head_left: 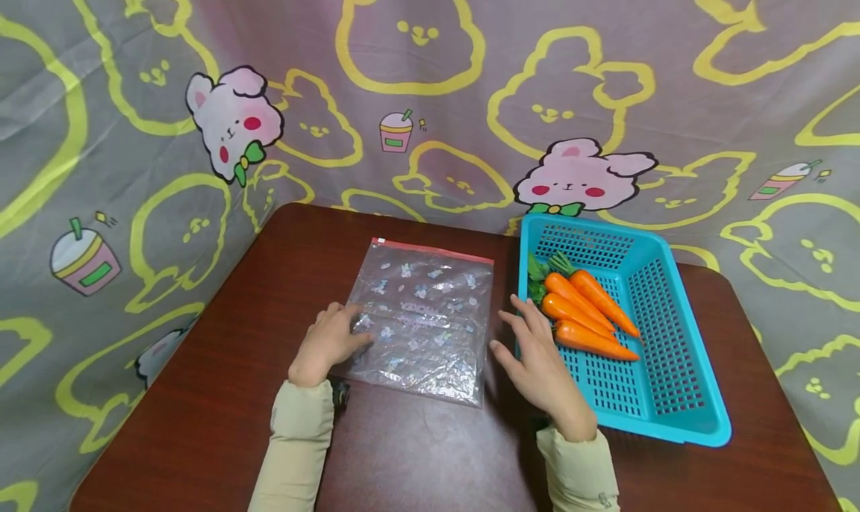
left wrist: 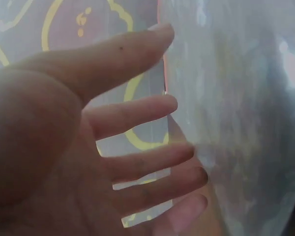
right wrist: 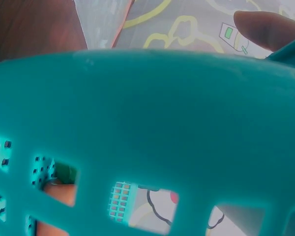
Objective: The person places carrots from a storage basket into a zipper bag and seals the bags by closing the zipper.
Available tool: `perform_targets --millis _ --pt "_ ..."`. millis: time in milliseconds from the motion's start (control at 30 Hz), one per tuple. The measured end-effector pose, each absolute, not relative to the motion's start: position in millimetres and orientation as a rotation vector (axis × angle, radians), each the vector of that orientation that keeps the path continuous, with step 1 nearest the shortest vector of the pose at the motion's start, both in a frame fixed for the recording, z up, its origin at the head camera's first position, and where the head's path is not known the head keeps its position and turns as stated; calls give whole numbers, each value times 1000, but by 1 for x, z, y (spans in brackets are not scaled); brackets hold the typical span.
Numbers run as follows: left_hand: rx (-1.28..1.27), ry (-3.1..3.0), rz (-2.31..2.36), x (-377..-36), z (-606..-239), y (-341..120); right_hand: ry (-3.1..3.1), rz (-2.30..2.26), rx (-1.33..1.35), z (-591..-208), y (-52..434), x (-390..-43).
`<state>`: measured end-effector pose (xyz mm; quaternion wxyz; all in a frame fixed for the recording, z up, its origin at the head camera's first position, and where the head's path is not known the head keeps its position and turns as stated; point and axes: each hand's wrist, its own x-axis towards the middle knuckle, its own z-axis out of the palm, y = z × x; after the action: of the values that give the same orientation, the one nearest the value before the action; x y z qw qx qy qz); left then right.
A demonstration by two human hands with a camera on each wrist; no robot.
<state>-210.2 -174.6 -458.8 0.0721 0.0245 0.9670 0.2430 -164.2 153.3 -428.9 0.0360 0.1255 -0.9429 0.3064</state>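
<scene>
A clear plastic zip bag (head_left: 430, 348), printed with small pastel figures, lies flat between a person's two hands, its red zip strip (head_left: 433, 251) at the end farthest from them. It looks light, limp and slick, likely to slide or crumple under a push. The corners of the zip strip seem the firmest place to pinch; the thin film below would probably fold.

The left hand (head_left: 327, 342) is at the bag's left edge, fingers spread and thumb apart, gripping nothing; whether the fingertips touch the film cannot be told. The right hand (head_left: 540, 363), also loosely spread and holding nothing, is just beyond the bag's right edge, overlapping the near side of a turquoise basket (head_left: 661, 429); contact with its rim is unclear.

Inside the basket, to the right of the right hand's fingers, lie four orange carrots (head_left: 579, 304) with green tops (head_left: 537, 273). A dark reddish-brown counter (head_left: 222, 392) lies under everything. Past both hands hangs a grey cloth (head_left: 443, 142) with yellow-outlined animal heads.
</scene>
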Motion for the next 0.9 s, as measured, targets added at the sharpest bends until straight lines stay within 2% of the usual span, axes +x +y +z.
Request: perform_targets --millis 900 --pt "20 2894 821 -213 -466 -170 -2899 952 398 -428 154 -165"
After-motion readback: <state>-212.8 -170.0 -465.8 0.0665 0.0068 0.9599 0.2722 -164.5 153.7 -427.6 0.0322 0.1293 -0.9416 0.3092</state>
